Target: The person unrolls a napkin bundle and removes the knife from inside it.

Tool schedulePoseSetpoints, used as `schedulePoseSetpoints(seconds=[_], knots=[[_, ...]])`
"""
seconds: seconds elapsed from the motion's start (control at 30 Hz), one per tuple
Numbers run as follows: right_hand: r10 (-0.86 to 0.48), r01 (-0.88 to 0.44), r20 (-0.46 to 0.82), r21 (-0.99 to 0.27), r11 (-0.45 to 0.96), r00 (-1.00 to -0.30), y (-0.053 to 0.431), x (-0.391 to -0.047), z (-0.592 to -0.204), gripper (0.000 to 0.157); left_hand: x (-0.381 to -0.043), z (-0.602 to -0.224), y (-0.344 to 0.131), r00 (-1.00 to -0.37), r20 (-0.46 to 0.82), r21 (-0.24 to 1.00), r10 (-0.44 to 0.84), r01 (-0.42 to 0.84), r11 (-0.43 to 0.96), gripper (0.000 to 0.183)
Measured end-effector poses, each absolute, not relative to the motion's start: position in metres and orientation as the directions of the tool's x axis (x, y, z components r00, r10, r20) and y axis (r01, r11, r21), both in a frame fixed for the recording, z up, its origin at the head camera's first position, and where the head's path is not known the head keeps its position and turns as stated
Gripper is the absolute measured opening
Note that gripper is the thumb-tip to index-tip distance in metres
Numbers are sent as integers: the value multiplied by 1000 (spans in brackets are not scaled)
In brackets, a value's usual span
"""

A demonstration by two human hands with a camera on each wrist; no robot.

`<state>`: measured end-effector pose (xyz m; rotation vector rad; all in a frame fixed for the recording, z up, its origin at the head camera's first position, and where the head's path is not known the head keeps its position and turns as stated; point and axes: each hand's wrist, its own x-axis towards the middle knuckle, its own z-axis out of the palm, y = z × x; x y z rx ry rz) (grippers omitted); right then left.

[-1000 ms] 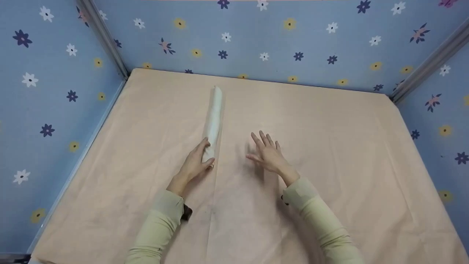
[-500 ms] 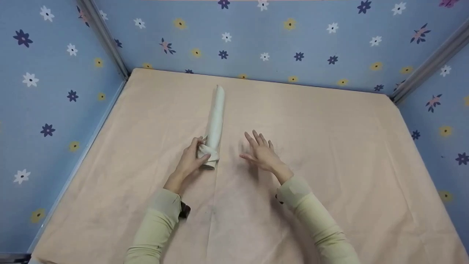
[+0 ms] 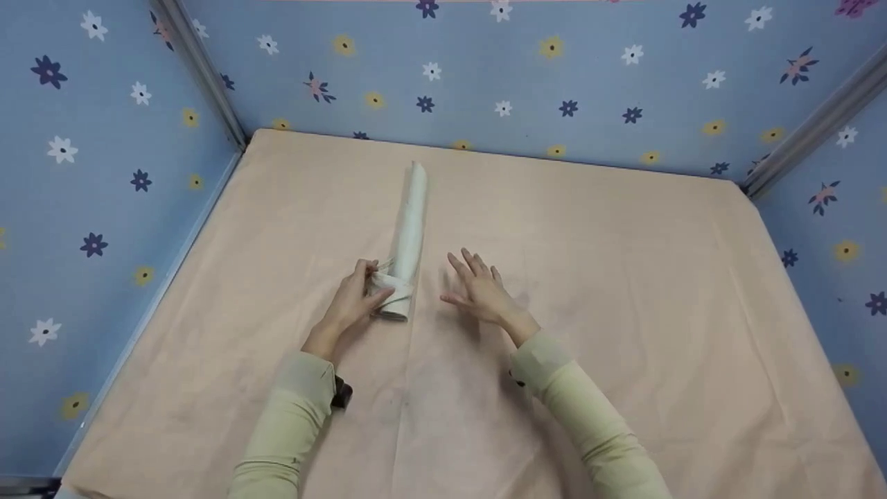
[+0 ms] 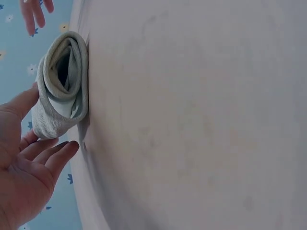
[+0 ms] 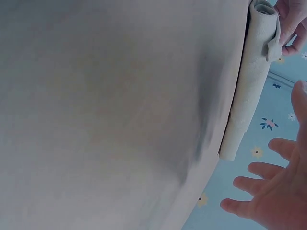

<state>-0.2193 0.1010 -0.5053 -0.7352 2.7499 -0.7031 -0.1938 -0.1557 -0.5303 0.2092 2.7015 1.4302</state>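
A pale green rolled-up cloth [image 3: 412, 215] lies lengthwise on the table, left of centre, its near end wrapped by a loose strip [image 3: 396, 285] of the same colour. The left wrist view looks into the coiled end of the roll [image 4: 50, 112]. My left hand [image 3: 348, 302] holds the strip at that end, thumb on top and fingers along the left side. To the right of the roll, apart from it, my right hand [image 3: 480, 294] hovers with fingers spread and nothing in it. In the right wrist view, left-hand fingers [image 5: 293, 24] pinch a flap of the cloth.
A beige cloth with creases covers the table [image 3: 610, 291]. Blue flowered panels [image 3: 499, 76] stand behind it and at both sides, joined by grey metal posts [image 3: 208, 76]. Dark devices [image 3: 341, 393] sit at the wrists.
My left hand has shifted left, drawing the strip partly off the roll's near end, which now shows. The roll has turned slightly and moved a little right. My right hand has drifted left towards it.
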Motion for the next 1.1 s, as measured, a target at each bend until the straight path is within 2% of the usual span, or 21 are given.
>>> schedulePoseSetpoints(seconds=[0.27, 0.63, 1.1], knots=[[-547, -433, -93, -506, 746, -832, 89, -220, -508, 76, -196, -532, -162, -984, -24, 807, 175, 85, 585, 55], [-578, -464, -82, -510, 724, -812, 79, -220, -513, 76, -197, -536, -169, -988, -5, 806, 156, 89, 586, 48], [-613, -495, -63, -528, 690, -788, 62, -219, -517, 77, -194, -537, -177, -988, -6, 838, 152, 78, 539, 43]])
